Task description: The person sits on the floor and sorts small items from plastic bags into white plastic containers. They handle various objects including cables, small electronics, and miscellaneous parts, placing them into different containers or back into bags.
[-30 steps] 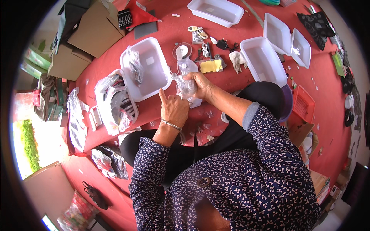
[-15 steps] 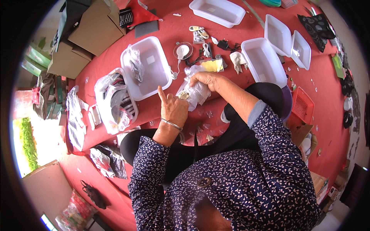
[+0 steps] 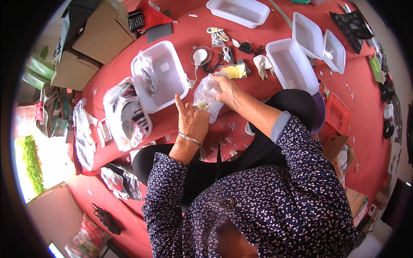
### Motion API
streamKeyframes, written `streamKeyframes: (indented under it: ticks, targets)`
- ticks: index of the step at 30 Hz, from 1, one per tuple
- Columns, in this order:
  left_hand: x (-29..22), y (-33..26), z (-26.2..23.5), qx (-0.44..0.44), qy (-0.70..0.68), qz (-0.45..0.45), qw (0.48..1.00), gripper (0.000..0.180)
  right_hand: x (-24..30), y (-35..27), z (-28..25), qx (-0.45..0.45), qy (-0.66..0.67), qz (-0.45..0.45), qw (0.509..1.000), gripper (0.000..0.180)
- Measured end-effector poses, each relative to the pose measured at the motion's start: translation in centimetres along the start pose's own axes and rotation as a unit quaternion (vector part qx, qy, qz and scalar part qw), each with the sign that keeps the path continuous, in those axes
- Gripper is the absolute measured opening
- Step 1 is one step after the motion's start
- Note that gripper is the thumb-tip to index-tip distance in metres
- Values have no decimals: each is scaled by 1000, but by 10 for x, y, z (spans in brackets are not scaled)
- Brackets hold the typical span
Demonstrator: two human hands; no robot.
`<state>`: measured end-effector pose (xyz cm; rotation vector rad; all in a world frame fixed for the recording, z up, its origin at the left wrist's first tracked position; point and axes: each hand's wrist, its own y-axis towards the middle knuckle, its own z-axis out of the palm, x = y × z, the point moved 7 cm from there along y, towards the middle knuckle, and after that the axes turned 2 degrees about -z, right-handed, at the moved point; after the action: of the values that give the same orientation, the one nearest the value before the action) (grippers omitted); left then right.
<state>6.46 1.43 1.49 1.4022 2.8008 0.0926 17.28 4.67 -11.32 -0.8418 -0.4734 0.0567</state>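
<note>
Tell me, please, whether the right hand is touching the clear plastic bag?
Touching: the head view shows the right hand gripping the top of the clear plastic bag.

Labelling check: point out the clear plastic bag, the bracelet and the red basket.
clear plastic bag [image 3: 206, 92]: head view, upper crumpled part.
bracelet [image 3: 190, 138]: head view, band across the left wrist.
red basket [image 3: 337, 115]: head view, mesh bottom.

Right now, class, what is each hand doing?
Left hand: closed on a small pale item, index finger up.
Right hand: closed, holding the clear plastic bag.
</note>
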Motion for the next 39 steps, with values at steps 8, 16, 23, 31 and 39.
streamKeyframes:
  ticks: [8, 16, 23, 31, 39]
  targets:
    - [5, 0, -3, 13, 10, -3, 1000, 11, 11, 37, -40, -68, -122, 54, 989, 22]
    - [4, -3, -2, 1, 19, 0, 1000, 11, 17, -6, -13, -53, -300, 123, 944, 27]
    - [-2, -2, 0, 7, 20, 10, 1000, 10, 70, 30, -9, -9, -502, -280, 818, 30]
    - [-7, -10, 4, 19, 33, 21, 999, 10, 63, 8, -7, -47, -299, -131, 944, 19]
    - [19, 3, -40, -122, -14, -33, 992, 4, 97, -39, 48, -38, -653, -508, 560, 19]
